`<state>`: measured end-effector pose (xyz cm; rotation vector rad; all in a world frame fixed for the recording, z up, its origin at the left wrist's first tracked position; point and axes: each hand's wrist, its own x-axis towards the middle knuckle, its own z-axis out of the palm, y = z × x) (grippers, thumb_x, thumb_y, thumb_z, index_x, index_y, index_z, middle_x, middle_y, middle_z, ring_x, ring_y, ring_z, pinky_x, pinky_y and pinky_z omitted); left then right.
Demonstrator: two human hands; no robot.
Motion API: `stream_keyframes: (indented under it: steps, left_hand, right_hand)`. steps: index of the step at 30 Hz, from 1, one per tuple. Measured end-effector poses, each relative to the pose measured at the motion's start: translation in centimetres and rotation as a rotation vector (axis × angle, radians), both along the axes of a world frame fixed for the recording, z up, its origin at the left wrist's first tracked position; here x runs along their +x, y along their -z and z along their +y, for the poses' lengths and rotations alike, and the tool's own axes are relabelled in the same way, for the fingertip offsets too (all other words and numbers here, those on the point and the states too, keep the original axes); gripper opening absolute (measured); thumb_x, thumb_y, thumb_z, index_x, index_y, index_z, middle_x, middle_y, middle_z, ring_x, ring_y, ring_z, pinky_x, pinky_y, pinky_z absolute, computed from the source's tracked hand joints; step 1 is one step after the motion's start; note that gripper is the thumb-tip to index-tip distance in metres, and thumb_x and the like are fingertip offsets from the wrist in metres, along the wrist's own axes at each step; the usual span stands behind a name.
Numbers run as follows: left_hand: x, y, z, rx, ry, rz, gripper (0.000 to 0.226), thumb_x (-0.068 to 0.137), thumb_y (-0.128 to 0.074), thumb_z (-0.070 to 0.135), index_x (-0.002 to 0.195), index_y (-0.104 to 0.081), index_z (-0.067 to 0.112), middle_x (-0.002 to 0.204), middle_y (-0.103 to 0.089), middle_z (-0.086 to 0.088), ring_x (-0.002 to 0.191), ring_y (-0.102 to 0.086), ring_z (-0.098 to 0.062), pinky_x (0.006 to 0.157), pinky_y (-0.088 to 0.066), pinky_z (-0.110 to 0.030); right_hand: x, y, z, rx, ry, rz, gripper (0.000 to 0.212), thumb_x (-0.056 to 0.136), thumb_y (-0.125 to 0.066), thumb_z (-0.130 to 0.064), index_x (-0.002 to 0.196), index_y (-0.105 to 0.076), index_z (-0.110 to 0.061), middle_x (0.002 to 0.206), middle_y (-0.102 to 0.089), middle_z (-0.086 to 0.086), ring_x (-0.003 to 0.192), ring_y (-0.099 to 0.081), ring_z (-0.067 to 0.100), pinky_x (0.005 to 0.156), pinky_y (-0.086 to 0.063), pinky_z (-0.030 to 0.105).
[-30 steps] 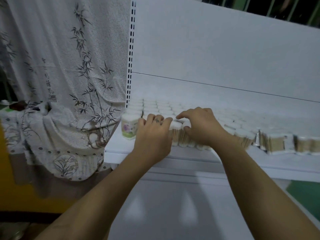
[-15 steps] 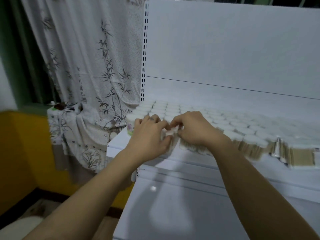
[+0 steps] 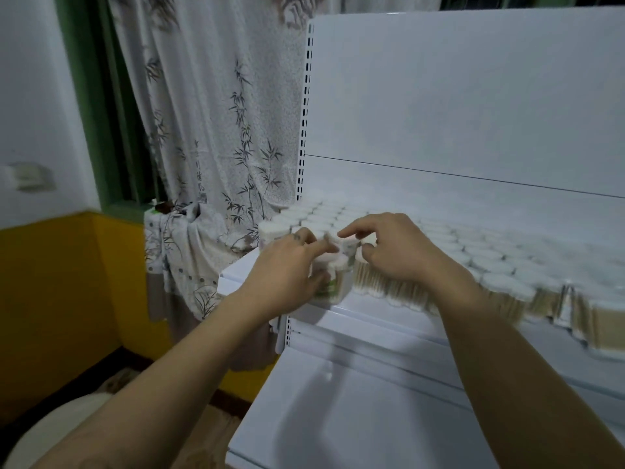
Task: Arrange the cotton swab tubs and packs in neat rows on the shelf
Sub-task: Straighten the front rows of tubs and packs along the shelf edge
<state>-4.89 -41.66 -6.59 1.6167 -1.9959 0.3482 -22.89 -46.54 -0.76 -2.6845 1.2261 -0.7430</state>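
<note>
At shelf (image 3: 372, 316) front-left corner, your left hand (image 3: 287, 269) grips upright tub (image 3: 334, 287), fingers (image 3: 321, 247) curled round it. Beside it your right hand (image 3: 395, 252), index stretched over front row (image 3: 389, 289); hold unclear. Tub touches row's left end; left hand nearer.

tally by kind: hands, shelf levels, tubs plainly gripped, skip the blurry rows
hands: 2, left hand, right hand
shelf levels: 2, upper shelf, lower shelf
tubs plainly gripped: 1, green-label tub in left hand
total: 5

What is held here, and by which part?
Left hand grips the front tub, thumb on its side, fingers over its lid. Right hand: cannot tell.
</note>
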Motion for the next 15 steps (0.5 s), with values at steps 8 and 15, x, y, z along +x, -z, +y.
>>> stream_keyframes:
  steps: [8, 15]
  left_hand:
    - [-2.1, 0.9, -1.2, -0.080, -0.051, 0.033, 0.038, 0.085, -0.067, 0.044, 0.113, -0.060, 0.020, 0.111, -0.057, -0.001, 0.098, -0.056, -0.027, 0.074, -0.034, -0.034]
    - [-0.4, -0.2, -1.2, -0.075, -0.012, -0.178, 0.034, 0.088, -0.065, 0.041, 0.121, -0.062, 0.033, 0.122, -0.059, 0.011, 0.116, -0.046, -0.020, 0.088, -0.027, -0.037]
  right_hand:
    - [-1.0, 0.6, 0.1, -0.075, 0.020, 0.145, 0.034, 0.090, -0.060, -0.018, 0.122, -0.066, -0.029, 0.125, -0.064, -0.006, 0.120, -0.053, 0.014, 0.104, -0.036, 0.028]
    - [0.6, 1.5, -0.8, -0.188, 0.079, 0.261, 0.021, 0.089, -0.065, -0.035, 0.109, -0.069, -0.033, 0.110, -0.066, -0.008, 0.105, -0.050, 0.014, 0.094, -0.032, 0.029]
